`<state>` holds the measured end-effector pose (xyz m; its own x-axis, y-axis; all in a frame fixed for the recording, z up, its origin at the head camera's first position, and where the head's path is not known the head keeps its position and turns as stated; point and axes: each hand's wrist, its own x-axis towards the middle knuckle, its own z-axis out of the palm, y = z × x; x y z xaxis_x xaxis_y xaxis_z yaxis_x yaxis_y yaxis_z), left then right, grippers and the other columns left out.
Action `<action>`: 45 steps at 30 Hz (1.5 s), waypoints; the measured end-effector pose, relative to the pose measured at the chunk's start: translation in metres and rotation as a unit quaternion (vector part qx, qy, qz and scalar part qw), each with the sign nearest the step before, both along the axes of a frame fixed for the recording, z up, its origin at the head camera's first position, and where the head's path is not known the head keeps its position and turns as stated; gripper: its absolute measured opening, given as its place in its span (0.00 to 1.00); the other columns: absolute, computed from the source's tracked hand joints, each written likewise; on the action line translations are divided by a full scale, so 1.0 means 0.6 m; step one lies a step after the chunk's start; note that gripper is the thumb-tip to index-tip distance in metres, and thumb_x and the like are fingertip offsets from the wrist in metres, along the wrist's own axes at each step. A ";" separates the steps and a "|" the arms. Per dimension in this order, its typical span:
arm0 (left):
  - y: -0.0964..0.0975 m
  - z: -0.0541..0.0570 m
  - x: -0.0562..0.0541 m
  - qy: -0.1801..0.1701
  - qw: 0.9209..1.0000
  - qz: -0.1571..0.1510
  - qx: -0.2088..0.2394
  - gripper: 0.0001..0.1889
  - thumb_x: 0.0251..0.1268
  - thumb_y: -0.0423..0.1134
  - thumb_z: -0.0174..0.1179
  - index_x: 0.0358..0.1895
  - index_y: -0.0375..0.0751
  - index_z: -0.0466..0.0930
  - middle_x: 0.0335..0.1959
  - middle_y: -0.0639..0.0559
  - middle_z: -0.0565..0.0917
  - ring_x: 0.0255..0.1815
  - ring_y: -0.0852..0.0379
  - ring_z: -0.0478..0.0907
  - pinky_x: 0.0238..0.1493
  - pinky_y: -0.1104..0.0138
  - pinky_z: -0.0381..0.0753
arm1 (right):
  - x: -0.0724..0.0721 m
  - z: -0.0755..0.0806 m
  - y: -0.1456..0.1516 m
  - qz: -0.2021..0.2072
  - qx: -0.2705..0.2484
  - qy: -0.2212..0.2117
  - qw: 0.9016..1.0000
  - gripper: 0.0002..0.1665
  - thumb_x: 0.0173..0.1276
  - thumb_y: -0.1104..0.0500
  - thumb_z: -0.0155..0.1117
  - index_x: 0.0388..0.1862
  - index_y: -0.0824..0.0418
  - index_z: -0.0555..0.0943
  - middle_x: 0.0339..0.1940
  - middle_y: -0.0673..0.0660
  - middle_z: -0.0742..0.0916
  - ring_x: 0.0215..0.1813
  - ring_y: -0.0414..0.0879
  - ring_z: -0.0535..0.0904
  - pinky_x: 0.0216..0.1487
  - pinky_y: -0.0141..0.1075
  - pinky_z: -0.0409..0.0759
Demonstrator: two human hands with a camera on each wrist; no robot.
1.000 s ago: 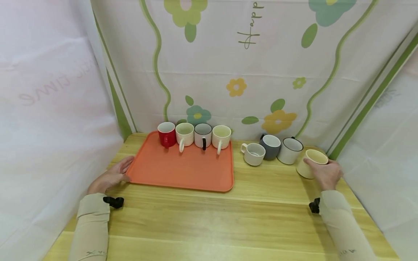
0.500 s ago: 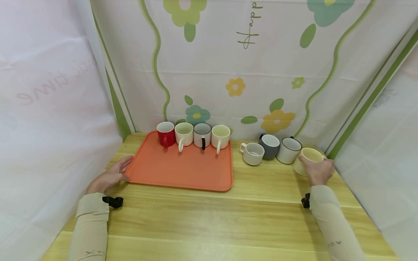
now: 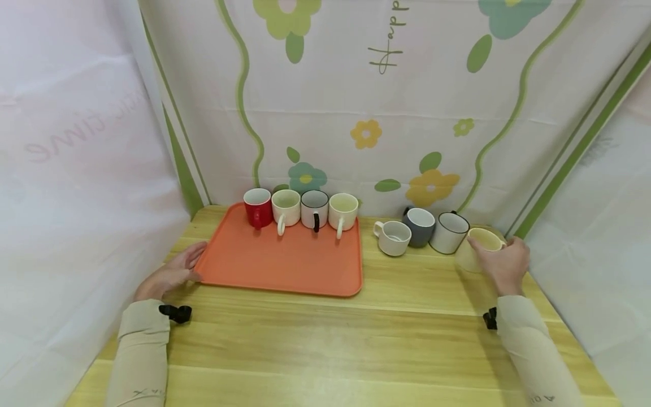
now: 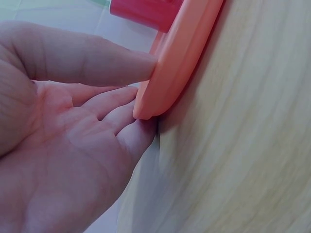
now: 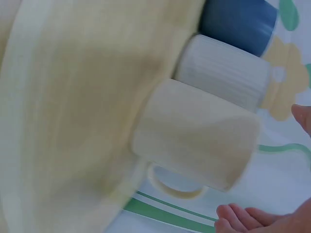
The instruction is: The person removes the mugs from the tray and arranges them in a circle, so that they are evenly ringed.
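Note:
My left hand (image 3: 172,275) pinches the near left corner of an orange tray (image 3: 285,264), thumb on the rim (image 4: 163,73) and fingertips partly hidden behind it. At the far right of the table, my right hand (image 3: 505,263) is beside a cream mug (image 3: 473,259). In the right wrist view its thumb and fingers (image 5: 238,218) stand apart from that mug's wall, and the mug's handle faces the hand's fingers. The cream mug is upright, close beside a white mug with a black rim (image 3: 448,236).
Along the tray's back edge stand a red mug (image 3: 257,210), a cream mug (image 3: 286,210), a black-handled white mug (image 3: 314,212) and another cream mug (image 3: 343,213). Right of the tray are a short white cup (image 3: 394,242) and a grey mug (image 3: 421,230). A printed curtain (image 3: 325,102) closes the back.
The cream mug at the right has moved left and back, toward the black-rimmed white mug. My right hand has let go of it and drawn slightly right. My left hand has stayed put.

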<state>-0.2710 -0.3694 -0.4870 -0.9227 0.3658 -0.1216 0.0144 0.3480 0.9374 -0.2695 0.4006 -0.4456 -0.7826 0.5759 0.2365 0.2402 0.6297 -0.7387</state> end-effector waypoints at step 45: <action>0.001 0.002 0.002 0.001 1.000 -0.001 0.008 0.56 0.55 0.15 0.57 0.84 0.24 0.31 0.85 0.24 0.33 0.84 0.21 0.31 0.54 0.84 0.74 | -0.153 -0.010 -0.447 0.377 -0.202 -0.094 0.899 0.33 0.85 0.43 0.50 0.66 0.70 0.81 0.63 0.72 0.86 0.66 0.64 0.84 0.72 0.53 0.79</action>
<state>-0.2698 -0.3685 -0.4856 -0.9219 0.3699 -0.1147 0.0164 0.3332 0.9427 -0.3611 0.1324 -0.4514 -0.9907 -0.1265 -0.0502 0.0019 0.3561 -0.9344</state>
